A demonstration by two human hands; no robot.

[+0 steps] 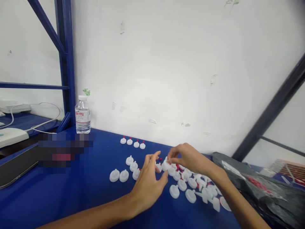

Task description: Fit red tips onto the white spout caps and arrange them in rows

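Note:
Between the fingertips of my right hand [188, 157] is a round white plastic cap with a nozzle [165, 165]; the hand is closed in a pinch on it. My left hand [150, 181] hovers just left of it, open, with thumb and fingers apart and nothing visible in them. Partly behind that hand lies another white cap [136, 174]. More white nozzle caps [174, 191] lie in a loose heap below and right of my right hand, mixed with small red pieces. To the left sit several separate caps [114, 175], nozzles up.
Along the wall stands a row of white caps with red tips [136, 144]. A water bottle [83, 116] is at the back left, beside a blue metal frame [69, 63]. On the right lies a dark plastic bag [259, 190]. The blue tabletop [95, 194] runs beneath everything.

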